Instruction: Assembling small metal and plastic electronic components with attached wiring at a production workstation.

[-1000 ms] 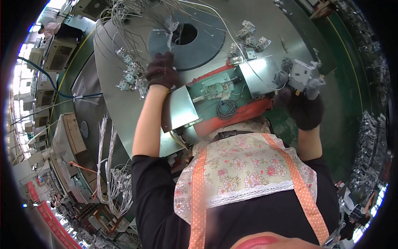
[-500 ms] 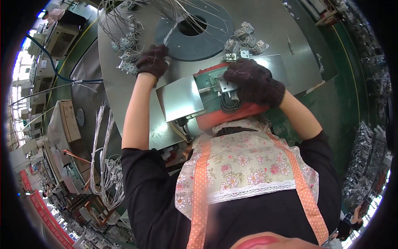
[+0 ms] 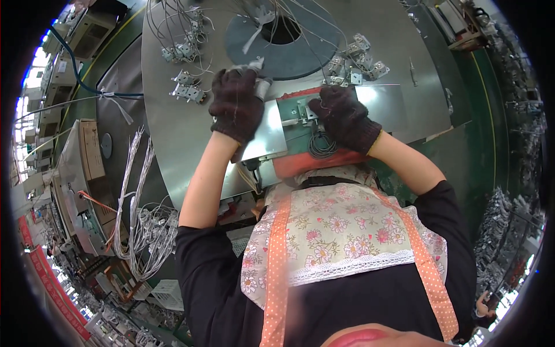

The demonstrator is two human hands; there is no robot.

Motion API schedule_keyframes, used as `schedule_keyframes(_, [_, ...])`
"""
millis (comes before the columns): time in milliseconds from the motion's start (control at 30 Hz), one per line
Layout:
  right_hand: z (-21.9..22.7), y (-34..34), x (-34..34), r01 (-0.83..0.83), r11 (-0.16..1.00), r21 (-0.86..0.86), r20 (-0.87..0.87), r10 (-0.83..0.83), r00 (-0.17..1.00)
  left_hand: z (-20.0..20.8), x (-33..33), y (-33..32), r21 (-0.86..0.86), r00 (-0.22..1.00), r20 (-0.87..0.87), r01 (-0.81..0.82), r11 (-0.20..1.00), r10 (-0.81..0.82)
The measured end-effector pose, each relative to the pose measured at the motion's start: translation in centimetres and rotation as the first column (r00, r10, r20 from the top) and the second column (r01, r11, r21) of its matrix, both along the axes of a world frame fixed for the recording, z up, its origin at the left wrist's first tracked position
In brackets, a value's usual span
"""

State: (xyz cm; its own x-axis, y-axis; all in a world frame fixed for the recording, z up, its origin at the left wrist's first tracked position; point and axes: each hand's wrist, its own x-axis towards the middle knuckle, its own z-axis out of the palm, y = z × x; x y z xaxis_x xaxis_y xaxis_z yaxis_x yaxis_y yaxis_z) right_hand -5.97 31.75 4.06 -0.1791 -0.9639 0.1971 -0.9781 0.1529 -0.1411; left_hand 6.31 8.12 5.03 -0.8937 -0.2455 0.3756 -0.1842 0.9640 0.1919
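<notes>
Head view: a small metal block (image 3: 310, 112) sits on the green plate (image 3: 297, 140) at the table's (image 3: 396, 43) near edge. The right hand (image 3: 346, 118), gloved, has its fingertips on the block; whether they pinch it or only press, I cannot tell. The block looks stiff, probably light enough for one hand but slick, so its flat sides seem the best hold. Beside it, the coiled grey wire (image 3: 321, 146) looks soft and easily snagged. The gloved left hand (image 3: 236, 104) is closed around a pale piece (image 3: 263, 88), mostly hidden, beside the shiny left cover (image 3: 273, 134). Farther out, loose blocks (image 3: 188, 91) lie toward the table's left edge, and others right of the grey disc (image 3: 289, 66). Beyond that left edge, a red banner (image 3: 55, 289) bears writing, too small to read; no label shows on the block.
</notes>
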Motion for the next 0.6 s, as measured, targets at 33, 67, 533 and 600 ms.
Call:
schedule_keyframes(33, [-0.5,0.1,0.2,0.032,0.999,0.001,0.001,-0.032,0.999,0.1,0.1,1.0,-0.068,0.998,-0.059,0.023,0.997,-0.027])
schedule_keyframes(67, [-0.9,0.2,0.4,0.065,0.998,0.002,0.002,-0.065,0.998,-0.6,0.1,1.7,-0.066,0.998,-0.059,0.025,0.998,-0.029])
schedule_keyframes(533, [1.4,3.1,-2.8,-0.165,0.969,-0.184,0.568,0.242,0.787,-0.5,-1.7,10.5,0.166,0.909,0.209,0.330,0.929,-0.360])
schedule_keyframes(600, [2.8,4.2,-5.1,-0.073,0.977,-0.199,0.509,0.167,0.845,-1.3,-1.4,10.5,0.073,0.929,0.223,0.285,0.956,-0.294])
